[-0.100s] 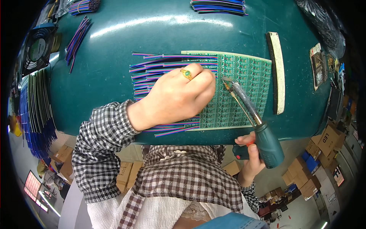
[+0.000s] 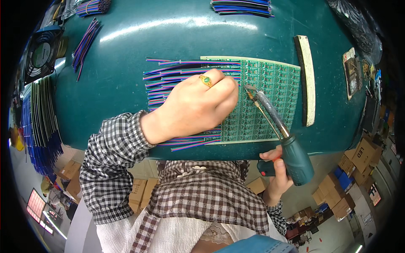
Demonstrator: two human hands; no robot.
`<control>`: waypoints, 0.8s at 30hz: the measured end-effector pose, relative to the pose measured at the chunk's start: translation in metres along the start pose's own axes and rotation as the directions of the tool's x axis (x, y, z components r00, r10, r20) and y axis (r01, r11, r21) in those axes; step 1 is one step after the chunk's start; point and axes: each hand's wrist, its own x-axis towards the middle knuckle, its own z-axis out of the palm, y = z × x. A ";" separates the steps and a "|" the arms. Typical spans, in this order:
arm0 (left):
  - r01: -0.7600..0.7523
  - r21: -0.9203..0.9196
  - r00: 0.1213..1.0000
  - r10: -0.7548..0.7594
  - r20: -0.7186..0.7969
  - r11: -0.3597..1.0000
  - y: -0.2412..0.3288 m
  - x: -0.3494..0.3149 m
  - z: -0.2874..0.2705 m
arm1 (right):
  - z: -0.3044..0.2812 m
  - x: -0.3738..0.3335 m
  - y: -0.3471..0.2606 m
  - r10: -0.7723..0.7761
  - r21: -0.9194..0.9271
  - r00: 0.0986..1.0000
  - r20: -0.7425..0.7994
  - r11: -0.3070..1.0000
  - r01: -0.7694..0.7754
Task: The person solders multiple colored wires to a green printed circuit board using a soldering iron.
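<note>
A green-topped workbench carries a panel of small green circuit boards, which lies right of centre, close to the near edge. Over the panel's right half slants a green-handled soldering gun, its barrel angled toward the far left. The left hand, fingers curled, bends over the panel's left part; its fingertips are hidden, so whether it pinches a wire cannot be told. The right hand grips the gun's handle beyond the near edge. Multicoloured ribbon wires fan past the panel's left edge, where a brush from the left wrist could pull joints askew. The thin solder feed tube runs beside the barrel; too much solder from it might bridge neighbouring pads. Smallest is the soldering tip, just beside the left knuckles: a slip could burn skin or scorch insulation.
</note>
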 end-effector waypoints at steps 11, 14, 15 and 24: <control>-0.003 -0.031 1.000 0.003 0.004 1.000 -0.002 0.000 0.002 | 0.007 -0.001 -0.006 0.112 0.079 0.993 -0.021 0.991 -0.110; -0.014 -0.028 1.000 0.013 -0.009 1.000 -0.002 0.000 0.002 | 0.006 -0.001 -0.005 0.111 0.080 0.994 -0.016 0.991 -0.109; -0.019 -0.026 1.000 0.019 -0.016 0.999 -0.002 0.001 0.002 | 0.006 -0.001 -0.005 0.114 0.078 0.993 -0.016 0.991 -0.112; -0.011 -0.026 1.000 0.011 -0.008 1.000 -0.001 0.001 0.002 | 0.007 -0.003 -0.005 0.137 0.052 0.990 -0.031 0.989 -0.135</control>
